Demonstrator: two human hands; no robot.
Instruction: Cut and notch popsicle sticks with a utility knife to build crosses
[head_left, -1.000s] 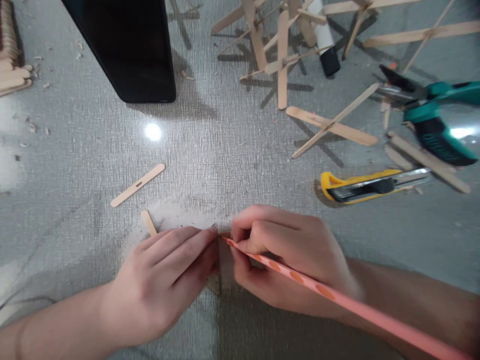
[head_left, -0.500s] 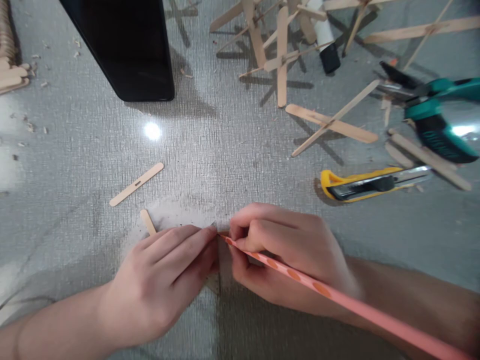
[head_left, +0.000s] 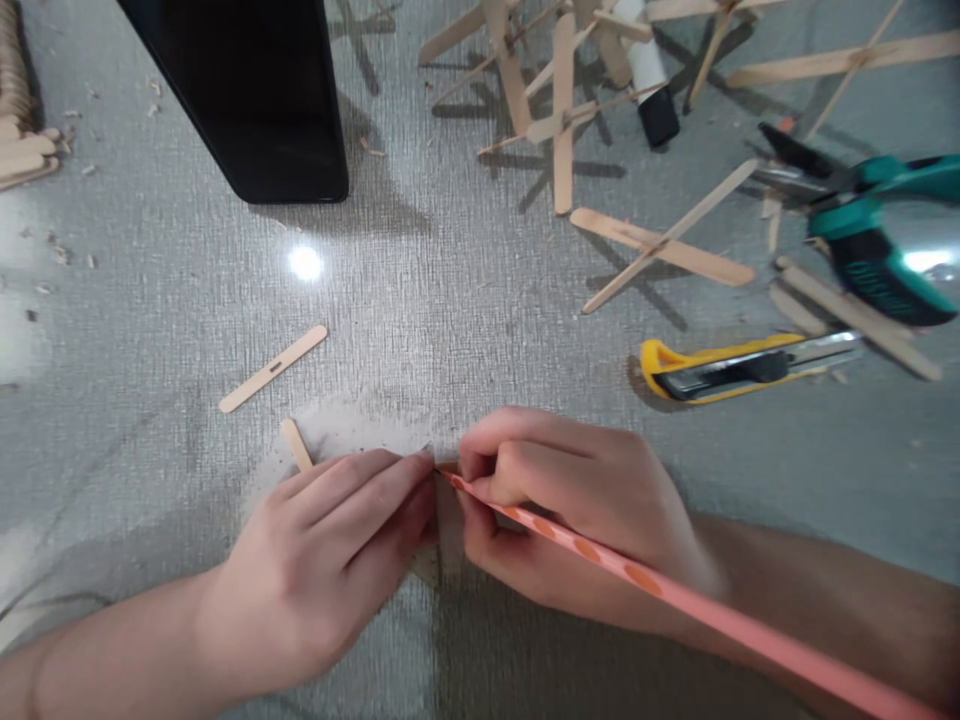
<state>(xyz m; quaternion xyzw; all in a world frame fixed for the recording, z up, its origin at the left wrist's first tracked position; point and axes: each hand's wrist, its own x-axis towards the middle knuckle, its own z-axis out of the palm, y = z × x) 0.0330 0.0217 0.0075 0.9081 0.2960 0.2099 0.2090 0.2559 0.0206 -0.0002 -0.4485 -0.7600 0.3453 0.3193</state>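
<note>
My right hand [head_left: 570, 500] is closed around a pink pencil [head_left: 622, 570] with orange spots, its tip pointing left. That tip meets a small bit of a wooden craft stick [head_left: 448, 467] between my two hands. My left hand [head_left: 337, 560] pinches the stick with its fingertips, and most of it is hidden behind the fingers. Another craft stick [head_left: 295, 442] pokes out past the back of my left hand. Further up lies a craft stick with a small dark slot in its middle [head_left: 274, 369].
A black phone [head_left: 247, 100] stands at the upper left. Crossed craft sticks [head_left: 667, 245] and several similar ones fill the upper right. A yellow utility knife [head_left: 720, 370] and green-handled pliers [head_left: 862, 215] lie at right. Stacked sticks [head_left: 26, 155] sit at the left edge.
Almost nothing differs. Both hands and the pencil keep their places, with only a very slight shift at the pencil tip.
</note>
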